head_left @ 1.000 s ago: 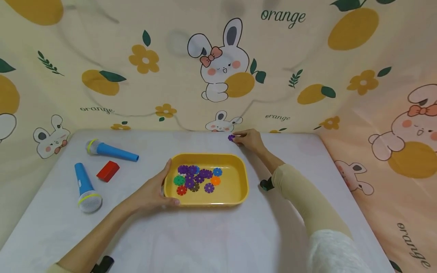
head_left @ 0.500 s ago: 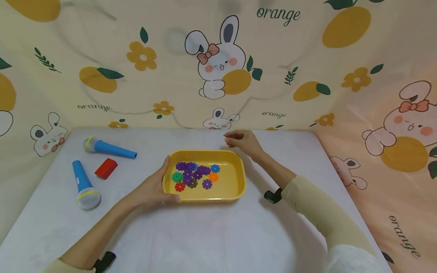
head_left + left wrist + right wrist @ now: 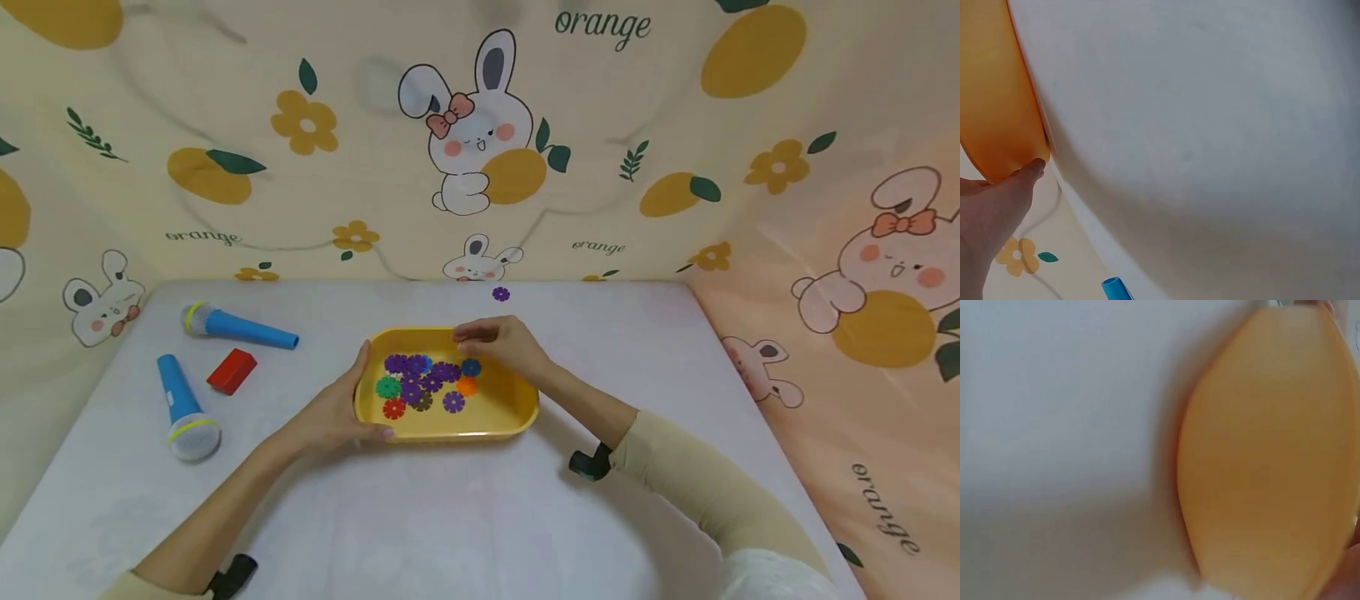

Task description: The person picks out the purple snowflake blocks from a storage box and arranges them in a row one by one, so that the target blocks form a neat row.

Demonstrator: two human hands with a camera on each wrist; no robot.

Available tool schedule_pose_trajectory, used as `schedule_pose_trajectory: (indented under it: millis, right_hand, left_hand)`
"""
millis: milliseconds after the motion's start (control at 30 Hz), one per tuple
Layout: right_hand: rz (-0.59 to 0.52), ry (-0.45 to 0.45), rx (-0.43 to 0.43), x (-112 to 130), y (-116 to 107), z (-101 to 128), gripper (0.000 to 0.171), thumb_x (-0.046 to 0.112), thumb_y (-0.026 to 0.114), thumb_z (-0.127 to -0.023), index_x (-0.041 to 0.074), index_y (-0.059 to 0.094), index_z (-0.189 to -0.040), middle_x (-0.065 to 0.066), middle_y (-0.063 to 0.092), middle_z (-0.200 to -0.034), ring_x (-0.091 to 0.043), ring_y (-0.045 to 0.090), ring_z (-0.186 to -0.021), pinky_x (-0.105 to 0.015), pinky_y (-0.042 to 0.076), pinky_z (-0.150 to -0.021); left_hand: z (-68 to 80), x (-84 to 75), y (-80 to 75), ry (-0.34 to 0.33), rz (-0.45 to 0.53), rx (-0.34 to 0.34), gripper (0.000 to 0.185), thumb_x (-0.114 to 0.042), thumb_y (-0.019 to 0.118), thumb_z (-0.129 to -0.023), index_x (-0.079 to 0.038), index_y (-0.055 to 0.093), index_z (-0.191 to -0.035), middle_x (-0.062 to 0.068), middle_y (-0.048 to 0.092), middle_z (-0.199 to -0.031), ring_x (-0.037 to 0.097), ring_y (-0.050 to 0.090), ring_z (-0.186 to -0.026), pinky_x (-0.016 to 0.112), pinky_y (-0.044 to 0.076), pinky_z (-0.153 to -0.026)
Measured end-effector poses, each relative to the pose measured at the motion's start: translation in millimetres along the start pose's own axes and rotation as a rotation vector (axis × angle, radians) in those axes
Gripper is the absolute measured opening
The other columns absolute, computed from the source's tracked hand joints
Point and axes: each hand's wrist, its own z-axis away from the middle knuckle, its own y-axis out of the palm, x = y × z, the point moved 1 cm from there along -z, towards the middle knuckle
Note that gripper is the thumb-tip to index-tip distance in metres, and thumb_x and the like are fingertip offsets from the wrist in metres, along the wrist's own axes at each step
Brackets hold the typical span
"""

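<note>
1. The left hand grips the near-left corner of the shallow yellow plastic tray, thumb along the left rim and fingers curled under the front edge; the left wrist view shows a fingertip pressed against the tray's outer wall. It sits as it did a second ago, steadying the tray on the white tablecloth.

2. The right hand was at the far edge of the table a second ago, pinching a small purple snowflake-shaped plastic disc. Now that disc lies alone on the cloth near the back edge, well apart from the tray, and the hand has come back over the tray's far rim.

3. The right hand's fingers are loosely bent and point down toward the pile of coloured snowflake discs in the tray's left half; whether they touch or pinch one, I cannot tell.

4. My reading: one purple disc is set out, and the hand is back at the pile for another.

5. Left of the tray lie two blue toy microphones and a red block between them.
</note>
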Motion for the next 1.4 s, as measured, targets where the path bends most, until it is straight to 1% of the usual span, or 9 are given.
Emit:
schedule_pose_trajectory:
  millis: [133, 233, 400, 600, 733, 867, 1067, 1200, 1400]
  right_hand:
    - [-0.013, 0.095, -0.011, -2.9, 17.0, 0.4, 0.027, 0.008, 0.073, -0.090, 0.003, 0.073, -0.116, -0.015, 0.072, -0.113, -0.020, 0.072, -0.097, -0.027, 0.057, -0.086]
    - [-0.005, 0.142, -0.020, -8.1, 27.7, -0.3, 0.028, 0.006, 0.075, -0.088, 0.003, 0.073, -0.116, -0.012, 0.073, -0.111, -0.018, 0.072, -0.094, -0.027, 0.058, -0.083]
    - [0.141, 0.125, -0.035, -11.3, 39.1, -5.0, 0.029, 0.010, 0.077, -0.087, 0.006, 0.074, -0.115, -0.004, 0.074, -0.107, -0.014, 0.070, -0.088, -0.024, 0.058, -0.077]
    - [0.287, 0.120, -0.023, -8.1, 48.5, -5.4, 0.031, 0.011, 0.077, -0.086, 0.007, 0.072, -0.117, -0.001, 0.073, -0.108, -0.014, 0.065, -0.084, -0.023, 0.056, -0.075]
    - [0.364, 0.061, -0.036, -8.4, 55.0, -4.8, 0.027, 0.006, 0.078, -0.085, 0.005, 0.072, -0.111, -0.004, 0.073, -0.100, -0.013, 0.064, -0.079, -0.023, 0.055, -0.070]
    - [0.406, 0.032, -0.035, -9.2, 59.4, -3.5, 0.021, 0.006, 0.080, -0.083, 0.006, 0.072, -0.103, -0.002, 0.070, -0.090, -0.013, 0.062, -0.076, -0.022, 0.055, -0.066]
    - [0.431, -0.005, -0.023, -10.3, 64.1, -6.4, 0.015, 0.009, 0.082, -0.082, 0.010, 0.074, -0.094, 0.002, 0.067, -0.083, -0.013, 0.060, -0.075, -0.021, 0.052, -0.065]
    - [0.444, -0.050, -0.008, -10.1, 63.8, -7.5, 0.011, 0.009, 0.080, -0.084, 0.012, 0.075, -0.094, 0.004, 0.069, -0.084, -0.010, 0.061, -0.075, -0.020, 0.052, -0.066]
    - [0.349, -0.004, 0.031, -4.0, 52.4, -4.7, 0.010, 0.015, 0.076, -0.089, 0.014, 0.077, -0.099, 0.005, 0.071, -0.088, -0.011, 0.063, -0.074, -0.022, 0.054, -0.066]
  left_hand:
    - [-0.9, 1.2, 0.4, 0.017, 0.008, 0.001, 0.135, -0.038, 0.089, -0.073, -0.013, -0.013, -0.158, 0.019, 0.005, -0.165, 0.043, 0.017, -0.148, 0.055, 0.024, -0.116]
    - [-0.7, 1.6, 0.5, 0.014, 0.011, 0.005, 0.134, -0.039, 0.088, -0.074, -0.014, -0.013, -0.158, 0.019, 0.006, -0.165, 0.043, 0.019, -0.147, 0.055, 0.026, -0.116]
    - [0.5, 2.3, -0.3, 0.004, 0.012, 0.004, 0.134, -0.039, 0.088, -0.073, -0.016, -0.013, -0.159, 0.018, 0.006, -0.165, 0.043, 0.019, -0.147, 0.055, 0.026, -0.116]
    - [1.2, 1.3, -1.7, 0.001, 0.018, 0.010, 0.133, -0.038, 0.088, -0.075, -0.018, -0.014, -0.158, 0.018, 0.004, -0.166, 0.043, 0.017, -0.148, 0.056, 0.024, -0.116]
    - [1.5, 0.4, -2.1, 0.009, 0.022, 0.008, 0.132, -0.037, 0.087, -0.076, -0.017, -0.014, -0.158, 0.019, 0.005, -0.165, 0.044, 0.019, -0.147, 0.055, 0.027, -0.116]
    - [1.7, -1.5, -2.4, 0.017, 0.025, 0.010, 0.131, -0.036, 0.087, -0.077, -0.015, -0.014, -0.158, 0.021, 0.005, -0.165, 0.045, 0.021, -0.146, 0.056, 0.028, -0.115]
    - [2.2, 1.2, -4.1, 0.004, 0.031, 0.005, 0.131, -0.036, 0.087, -0.077, -0.015, -0.013, -0.158, 0.021, 0.005, -0.165, 0.045, 0.021, -0.146, 0.056, 0.028, -0.115]
    - [2.0, 2.8, -4.8, 0.007, 0.017, 0.001, 0.131, -0.037, 0.087, -0.076, -0.014, -0.013, -0.158, 0.022, 0.007, -0.164, 0.046, 0.021, -0.146, 0.056, 0.028, -0.115]
    - [2.1, 1.9, -3.8, 0.026, 0.009, 0.002, 0.131, -0.037, 0.087, -0.076, -0.014, -0.012, -0.158, 0.022, 0.008, -0.164, 0.045, 0.022, -0.146, 0.056, 0.027, -0.115]
